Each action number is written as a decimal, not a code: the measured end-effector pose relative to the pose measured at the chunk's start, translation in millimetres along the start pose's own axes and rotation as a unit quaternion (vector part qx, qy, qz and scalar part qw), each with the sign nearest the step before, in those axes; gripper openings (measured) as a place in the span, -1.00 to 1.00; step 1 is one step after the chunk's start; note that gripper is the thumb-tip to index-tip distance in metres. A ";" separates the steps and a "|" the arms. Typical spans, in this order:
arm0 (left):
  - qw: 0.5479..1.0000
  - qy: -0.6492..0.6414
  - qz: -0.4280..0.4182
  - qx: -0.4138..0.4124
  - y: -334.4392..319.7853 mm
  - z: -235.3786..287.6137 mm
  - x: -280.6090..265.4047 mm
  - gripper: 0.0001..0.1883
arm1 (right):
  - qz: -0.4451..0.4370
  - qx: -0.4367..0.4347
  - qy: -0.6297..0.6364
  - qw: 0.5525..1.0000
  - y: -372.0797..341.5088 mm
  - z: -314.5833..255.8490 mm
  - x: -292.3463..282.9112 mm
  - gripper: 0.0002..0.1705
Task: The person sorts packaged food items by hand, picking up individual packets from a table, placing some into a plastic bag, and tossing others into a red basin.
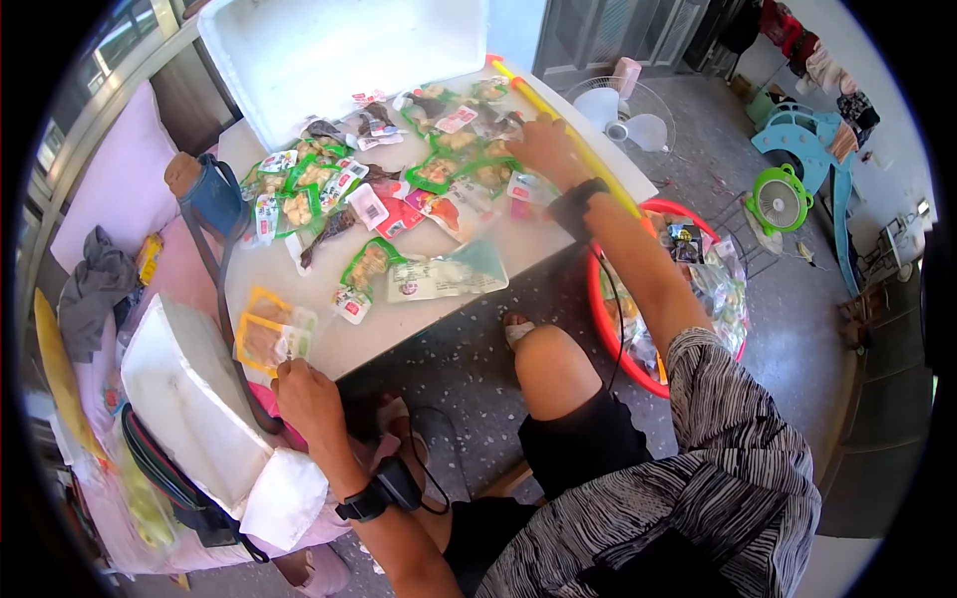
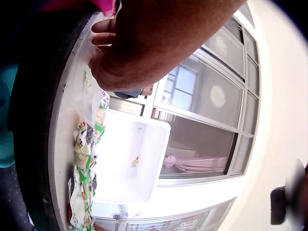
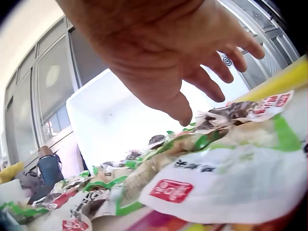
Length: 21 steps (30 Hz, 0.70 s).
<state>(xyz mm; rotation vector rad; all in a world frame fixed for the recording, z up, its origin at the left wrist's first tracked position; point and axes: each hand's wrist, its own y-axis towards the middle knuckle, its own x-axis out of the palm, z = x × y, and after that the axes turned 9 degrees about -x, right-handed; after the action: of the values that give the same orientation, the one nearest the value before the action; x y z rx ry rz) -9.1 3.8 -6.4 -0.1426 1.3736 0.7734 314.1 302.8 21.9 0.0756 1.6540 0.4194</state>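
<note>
Apparently, green-edged plastic packets [image 1: 436,172] are being reached for, right hand [image 1: 550,152] open; pinching is being called for; left hand [image 1: 309,401] beside yellow-edged clear pouch [image 1: 267,337], grip unclear.

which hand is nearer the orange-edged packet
Left. The left hand is right at the near edge of the orange-edged packet; the right hand is well away from it, its fingers spread above the green-edged packets.

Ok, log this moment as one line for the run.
left hand: at yellow-edged packet, grip unclear | right hand: open above table packets | white box: behind packets | red tub: holds packets
</note>
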 end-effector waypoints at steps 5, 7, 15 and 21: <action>1.000 -0.002 0.004 0.003 1.1 -1.3 1.3 -0.92 | -0.100 -0.138 0.206 0.964 27.4 -70.9 -12.9 -0.46; 1.000 -0.001 0.005 0.001 1.4 -1.0 1.3 -0.93 | -0.083 -0.236 0.228 0.941 40.7 -100.4 7.9 -0.38; 1.000 0.024 0.008 -0.010 1.9 2.3 -1.5 -0.94 | -0.224 -0.387 0.220 0.867 41.1 -217.7 5.7 -0.23; 1.000 0.017 0.001 -0.018 1.1 6.5 -2.4 -0.95 | -0.218 -0.552 0.173 0.786 13.6 -196.2 -2.3 -0.50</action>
<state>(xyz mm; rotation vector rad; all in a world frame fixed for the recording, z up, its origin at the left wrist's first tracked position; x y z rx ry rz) -4.3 7.0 -2.3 -0.1831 1.3937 0.8016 121.1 270.3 41.7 -1.3057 1.4663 1.0176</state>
